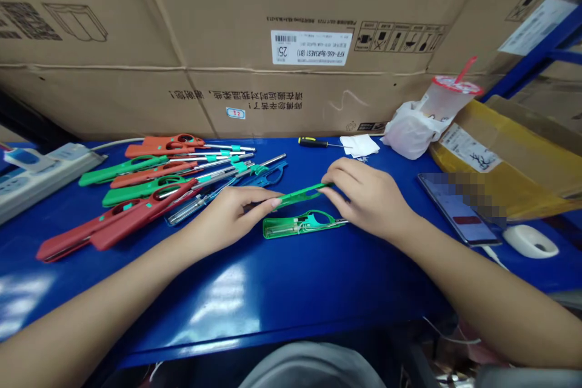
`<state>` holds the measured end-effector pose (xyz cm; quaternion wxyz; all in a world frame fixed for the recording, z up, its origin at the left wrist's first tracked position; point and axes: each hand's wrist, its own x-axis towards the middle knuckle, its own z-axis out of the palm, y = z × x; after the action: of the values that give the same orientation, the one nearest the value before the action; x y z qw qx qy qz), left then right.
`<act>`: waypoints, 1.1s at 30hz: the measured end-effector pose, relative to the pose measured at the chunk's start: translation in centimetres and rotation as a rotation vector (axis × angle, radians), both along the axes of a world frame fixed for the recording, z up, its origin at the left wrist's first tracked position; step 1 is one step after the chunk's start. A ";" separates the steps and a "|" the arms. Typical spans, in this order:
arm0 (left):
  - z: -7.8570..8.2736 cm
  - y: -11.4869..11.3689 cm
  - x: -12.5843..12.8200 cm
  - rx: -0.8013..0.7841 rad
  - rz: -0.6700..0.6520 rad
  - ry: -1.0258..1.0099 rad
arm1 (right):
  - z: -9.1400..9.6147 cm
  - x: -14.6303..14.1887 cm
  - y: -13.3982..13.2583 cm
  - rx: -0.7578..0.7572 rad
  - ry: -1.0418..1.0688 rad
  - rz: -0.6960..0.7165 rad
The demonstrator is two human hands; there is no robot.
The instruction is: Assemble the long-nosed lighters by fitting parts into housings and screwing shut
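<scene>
- Between the bench's (291,291) front and back edges, left hand (227,211), nearly closed, pinches a green cover (302,194).
- Right hand (370,200) likewise pinches its right end.
- Nearby: opened lighter (301,224).

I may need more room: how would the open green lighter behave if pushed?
The open lighter would probably slide easily on the glossy table. Lying flat, it seems unlikely to roll, but its exposed wires might shift.

Rod (342,222) partly hidden by right hand (370,197); phone (448,209) partly blurred; power strip (50,179) cropped left.
</scene>
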<state>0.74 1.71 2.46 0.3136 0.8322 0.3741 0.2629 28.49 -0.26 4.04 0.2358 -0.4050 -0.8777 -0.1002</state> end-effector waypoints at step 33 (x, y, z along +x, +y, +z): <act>-1.3 -1.9 0.1 0.265 -0.216 0.089 | -1.1 0.7 0.7 -0.645 -0.040 0.220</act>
<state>0.79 -0.19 1.11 0.2107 0.9124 0.2584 0.2375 29.19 0.48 2.92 0.0879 -0.3597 -0.9070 0.2005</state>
